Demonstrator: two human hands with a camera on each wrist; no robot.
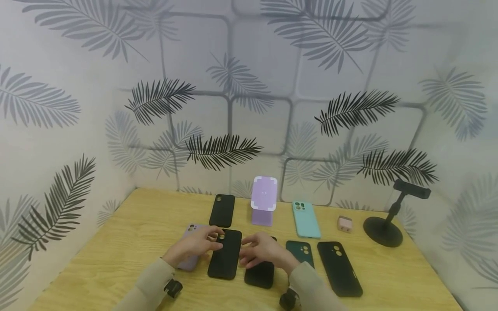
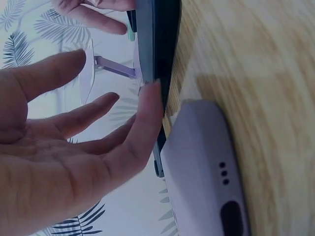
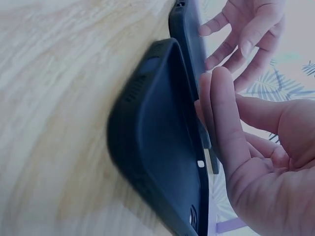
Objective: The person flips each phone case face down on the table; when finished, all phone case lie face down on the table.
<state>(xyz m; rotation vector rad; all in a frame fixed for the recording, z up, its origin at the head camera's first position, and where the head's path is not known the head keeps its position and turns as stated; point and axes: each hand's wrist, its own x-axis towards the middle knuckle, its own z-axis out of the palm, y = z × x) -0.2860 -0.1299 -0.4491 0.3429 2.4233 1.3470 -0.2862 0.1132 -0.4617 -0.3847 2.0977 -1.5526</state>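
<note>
Having loosely bent fingers, the left hand [image 1: 199, 242] and the right hand [image 1: 265, 250] grip nothing. Between them, a black case [image 1: 225, 261] lies on the surface [image 1: 128, 242], beside a lilac case [image 1: 189, 263].

Black phone case [image 1: 225, 258], camera cutout at far end; lilac case [image 1: 188, 264] just left, second black case [image 1: 260, 276] just right; all flat.
</note>
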